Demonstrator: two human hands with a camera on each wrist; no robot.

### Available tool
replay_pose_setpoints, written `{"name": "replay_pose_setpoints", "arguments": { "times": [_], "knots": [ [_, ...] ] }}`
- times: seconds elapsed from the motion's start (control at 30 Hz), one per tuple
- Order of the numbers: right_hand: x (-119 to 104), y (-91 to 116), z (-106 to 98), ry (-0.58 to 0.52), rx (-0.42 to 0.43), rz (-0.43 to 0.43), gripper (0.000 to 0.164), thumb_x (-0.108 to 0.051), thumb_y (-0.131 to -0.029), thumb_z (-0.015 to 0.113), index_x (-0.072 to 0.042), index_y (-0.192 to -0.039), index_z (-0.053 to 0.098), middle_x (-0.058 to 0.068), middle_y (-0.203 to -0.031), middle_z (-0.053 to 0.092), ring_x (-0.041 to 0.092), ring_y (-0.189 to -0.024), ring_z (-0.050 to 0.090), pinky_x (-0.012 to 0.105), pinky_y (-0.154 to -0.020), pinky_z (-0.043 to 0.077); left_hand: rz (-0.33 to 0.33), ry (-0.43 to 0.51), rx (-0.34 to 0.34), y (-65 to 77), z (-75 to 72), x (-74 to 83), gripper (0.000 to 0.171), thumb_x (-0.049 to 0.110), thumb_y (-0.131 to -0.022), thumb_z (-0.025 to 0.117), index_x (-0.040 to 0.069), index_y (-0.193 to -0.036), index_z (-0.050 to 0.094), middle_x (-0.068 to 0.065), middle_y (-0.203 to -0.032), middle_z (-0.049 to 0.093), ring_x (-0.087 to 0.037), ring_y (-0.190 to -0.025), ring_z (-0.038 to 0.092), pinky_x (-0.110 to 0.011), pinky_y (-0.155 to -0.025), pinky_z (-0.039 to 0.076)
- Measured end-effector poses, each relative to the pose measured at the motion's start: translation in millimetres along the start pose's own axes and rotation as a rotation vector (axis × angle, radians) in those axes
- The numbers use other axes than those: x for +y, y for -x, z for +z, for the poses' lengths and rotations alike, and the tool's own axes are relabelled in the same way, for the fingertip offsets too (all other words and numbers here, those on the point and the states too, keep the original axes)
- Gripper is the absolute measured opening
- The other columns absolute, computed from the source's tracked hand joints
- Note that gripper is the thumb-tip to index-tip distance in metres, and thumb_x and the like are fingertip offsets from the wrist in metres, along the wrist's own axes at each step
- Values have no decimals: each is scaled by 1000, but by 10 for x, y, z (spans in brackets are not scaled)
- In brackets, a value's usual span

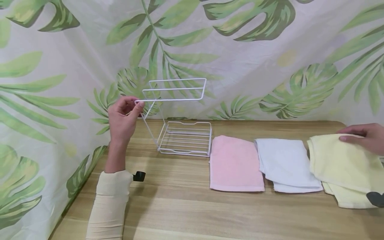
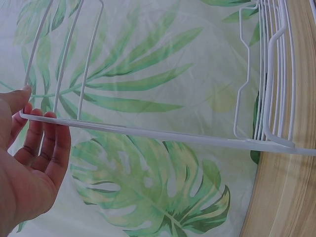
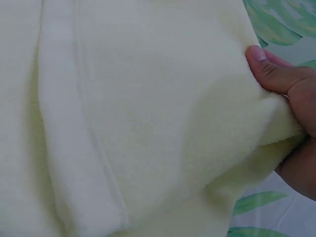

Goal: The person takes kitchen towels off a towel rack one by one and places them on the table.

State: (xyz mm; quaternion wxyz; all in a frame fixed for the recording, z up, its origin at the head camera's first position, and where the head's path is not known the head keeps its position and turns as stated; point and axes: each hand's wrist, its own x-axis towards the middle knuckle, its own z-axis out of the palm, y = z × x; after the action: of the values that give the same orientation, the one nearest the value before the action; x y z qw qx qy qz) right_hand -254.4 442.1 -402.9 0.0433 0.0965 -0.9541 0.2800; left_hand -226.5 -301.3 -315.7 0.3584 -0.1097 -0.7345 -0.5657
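Observation:
A white wire rack (image 1: pixel 184 150) stands toward the back of the table, with raised bars above its slatted base. My left hand (image 1: pixel 122 116) pinches the near left corner of those upper bars; the left wrist view shows thumb and fingers about the white wire (image 2: pixel 148 132). At the far right, my right hand (image 1: pixel 367 135) grips the back edge of a folded yellow towel (image 1: pixel 339 160), thumb on top. In the right wrist view the yellow towel (image 3: pixel 148 98) fills most of the picture, its edge between thumb and fingers, which are partly hidden.
Right of the rack, a folded pink towel (image 1: pixel 235 166) lies on the wooden table (image 1: pixel 174 206). Between it and the yellow one lies a folded white towel (image 1: pixel 285 163). A leaf-patterned cloth (image 1: pixel 240 66) hangs behind the table and along its left side.

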Motion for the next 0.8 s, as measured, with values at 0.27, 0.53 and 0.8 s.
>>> {"name": "replay_pose_setpoints", "arguments": {
  "times": [0.27,0.53,0.8],
  "knots": [
    [77,-70,80,71,-82,32,45,-30,-103,74,9,-125,70,31,-111,77,-9,-74,61,66,-78,57,10,2,-11,5,5,-20,23,7,-98,78,-12,-107,70,8,-82,72,-14,-68,67,-16,-64,62],
    [142,-89,193,21,-92,43,43,-28,-103,75,9,-123,71,20,-106,80,-25,-81,48,11,-64,48,19,6,-18,2,2,-21,23,7,-98,78,-13,-108,70,9,-82,72,-14,-66,66,-18,-62,62],
    [196,-120,290,-15,-62,29,38,-29,-103,75,6,-117,74,-33,-87,69,-22,-79,52,12,-62,48,18,8,-12,-2,-11,-18,23,5,-97,78,-13,-108,70,10,-81,72,-12,-66,67,-16,-61,61]
  ]
}}
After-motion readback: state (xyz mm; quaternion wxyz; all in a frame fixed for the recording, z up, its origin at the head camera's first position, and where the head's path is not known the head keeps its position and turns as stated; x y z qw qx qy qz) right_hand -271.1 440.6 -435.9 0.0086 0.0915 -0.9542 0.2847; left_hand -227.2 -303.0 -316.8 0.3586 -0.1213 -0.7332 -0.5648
